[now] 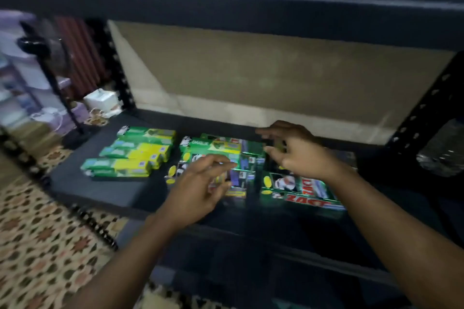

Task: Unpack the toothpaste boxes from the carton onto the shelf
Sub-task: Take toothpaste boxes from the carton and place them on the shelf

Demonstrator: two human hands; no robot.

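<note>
We see our left hand over the middle toothpaste boxes on the dark shelf, its fingers spread and curled, holding nothing we can make out. Our right hand hangs just beside it, fingers loosely open. Both are blurry. More green boxes lie to the left, and others under our right wrist.

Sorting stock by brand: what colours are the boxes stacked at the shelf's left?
Green and yellow, clearest in the head view.
</note>
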